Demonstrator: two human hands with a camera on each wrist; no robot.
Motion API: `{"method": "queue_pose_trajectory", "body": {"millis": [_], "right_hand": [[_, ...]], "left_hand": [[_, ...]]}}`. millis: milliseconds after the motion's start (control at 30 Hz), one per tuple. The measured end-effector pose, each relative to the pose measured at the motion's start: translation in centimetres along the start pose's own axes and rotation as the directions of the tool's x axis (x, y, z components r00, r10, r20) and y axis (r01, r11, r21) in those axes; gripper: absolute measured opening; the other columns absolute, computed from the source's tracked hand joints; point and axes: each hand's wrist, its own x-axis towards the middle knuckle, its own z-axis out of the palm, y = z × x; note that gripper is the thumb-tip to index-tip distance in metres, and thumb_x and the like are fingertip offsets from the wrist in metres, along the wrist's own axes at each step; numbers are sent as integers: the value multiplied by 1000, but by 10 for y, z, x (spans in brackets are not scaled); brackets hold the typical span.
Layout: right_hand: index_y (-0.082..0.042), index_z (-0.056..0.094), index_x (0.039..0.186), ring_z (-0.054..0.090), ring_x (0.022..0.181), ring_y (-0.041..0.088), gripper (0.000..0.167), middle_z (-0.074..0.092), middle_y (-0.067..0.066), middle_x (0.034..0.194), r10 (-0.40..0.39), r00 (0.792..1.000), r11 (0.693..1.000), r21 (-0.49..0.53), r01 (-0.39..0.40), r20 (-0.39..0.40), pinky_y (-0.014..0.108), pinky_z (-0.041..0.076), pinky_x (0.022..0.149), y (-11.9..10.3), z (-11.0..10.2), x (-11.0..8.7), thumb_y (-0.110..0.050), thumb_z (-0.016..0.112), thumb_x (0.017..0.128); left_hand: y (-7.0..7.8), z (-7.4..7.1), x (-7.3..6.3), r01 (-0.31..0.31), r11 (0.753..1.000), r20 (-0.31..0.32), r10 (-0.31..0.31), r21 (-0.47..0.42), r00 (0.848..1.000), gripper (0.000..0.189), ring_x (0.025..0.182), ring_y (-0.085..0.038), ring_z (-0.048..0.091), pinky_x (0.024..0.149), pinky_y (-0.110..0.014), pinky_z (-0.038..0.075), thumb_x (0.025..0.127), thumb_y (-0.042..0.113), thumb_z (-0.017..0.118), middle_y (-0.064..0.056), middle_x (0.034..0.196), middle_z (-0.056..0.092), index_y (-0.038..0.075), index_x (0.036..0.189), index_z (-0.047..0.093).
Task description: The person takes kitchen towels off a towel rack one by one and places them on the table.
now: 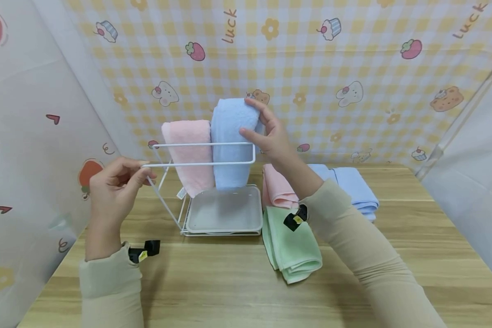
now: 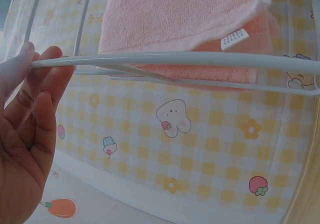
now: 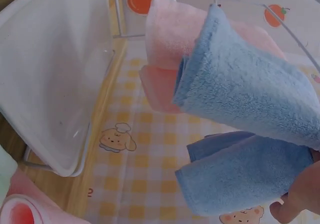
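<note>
My left hand point(image 1: 115, 193) pinches the near left corner of a white wire rack point(image 1: 197, 164) between thumb and fingers, as the left wrist view also shows. A folded pink towel point(image 1: 190, 141) hangs draped over the rack's bars, its white label showing low on the left. Close beside it on the right, a folded blue towel point(image 1: 231, 130) straddles a bar, its two halves spread apart in the right wrist view. My right hand point(image 1: 274, 139) holds this blue towel by its upper right edge, thumb on the near side. Part of that hand point(image 3: 301, 191) shows at the lower right there.
A white tray point(image 1: 225, 214) sits in the rack's base. Right of it on the wooden table point(image 1: 213, 282) lie a folded green towel point(image 1: 291, 246), a folded pink towel point(image 1: 276, 187) and folded blue towels point(image 1: 354, 189). A patterned cloth point(image 1: 295, 59) hangs behind.
</note>
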Motion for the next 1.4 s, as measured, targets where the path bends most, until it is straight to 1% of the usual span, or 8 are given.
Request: {"method": "queue_pose_trajectory", "body": {"millis": [200, 333, 500, 733, 933, 1133, 1267, 1400], "right_hand": [[-18, 34, 153, 48, 129, 21, 74, 43, 8, 153, -36, 999, 999, -8, 36, -35, 48, 52, 102, 2, 1, -1, 2, 65, 89], [-20, 29, 155, 51, 126, 23, 79, 43, 9, 150, -46, 998, 999, 9, 47, -49, 41, 57, 96, 4, 1, -1, 3, 65, 89], [-22, 28, 156, 51, 120, 20, 80, 43, 5, 151, -60, 993, 998, -41, 56, -104, 34, 59, 88, 6, 2, -1, -1, 67, 89], [-23, 28, 155, 55, 118, 24, 80, 42, 8, 148, -109, 975, 989, -116, 88, -195, 34, 60, 86, 9, 5, -4, -7, 70, 89], [-24, 24, 156, 54, 118, 26, 86, 36, 5, 149, -142, 961, 987, -107, 120, -236, 31, 59, 85, 10, 6, -5, -9, 72, 87], [-23, 20, 156, 54, 112, 27, 90, 31, 1, 152, -186, 944, 979, -130, 155, -273, 30, 57, 85, 10, 3, -5, -10, 74, 85], [-23, 19, 156, 55, 110, 26, 91, 32, 2, 150, -191, 937, 978, -140, 155, -294, 32, 55, 86, 9, 3, -7, -12, 75, 85], [-22, 20, 156, 54, 108, 22, 91, 35, 2, 148, -195, 924, 977, -153, 152, -328, 29, 52, 81, 7, 2, -10, -14, 76, 84]], "left_hand": [[1, 1, 1, -3, 1000, 3, 3, -20, 1000, 8, 62, -1, 65, 61, -11, 55, 86, -12, 68, 12, 78, 72, -19, 90, 65], [0, 1, 1, -12, 999, 0, 12, -37, 1000, 9, 62, -1, 65, 60, -11, 55, 86, -13, 68, 12, 78, 72, -20, 90, 64], [-1, 2, 1, -14, 999, -7, 13, -45, 1000, 9, 62, -1, 66, 60, -11, 55, 86, -13, 68, 12, 77, 72, -20, 89, 64], [0, 2, 0, 4, 999, -10, -5, -33, 1000, 9, 62, -1, 66, 60, -11, 56, 86, -14, 67, 13, 78, 72, -20, 90, 64], [1, 2, 0, -10, 1000, -11, 10, 9, 1000, 8, 62, 1, 66, 61, -10, 55, 85, -12, 68, 18, 79, 71, -17, 91, 65], [1, 2, 0, -17, 1000, -16, 17, 4, 1000, 8, 62, 2, 65, 61, -9, 55, 86, -12, 68, 18, 79, 71, -18, 90, 65], [0, 2, -1, -12, 1000, -16, 12, -1, 1000, 7, 62, 1, 65, 60, -9, 55, 85, -13, 68, 18, 78, 71, -18, 89, 65], [0, 2, 0, -1, 1000, -16, 1, -7, 1000, 6, 62, 0, 65, 60, -10, 55, 85, -13, 68, 17, 77, 71, -18, 89, 65]]}}
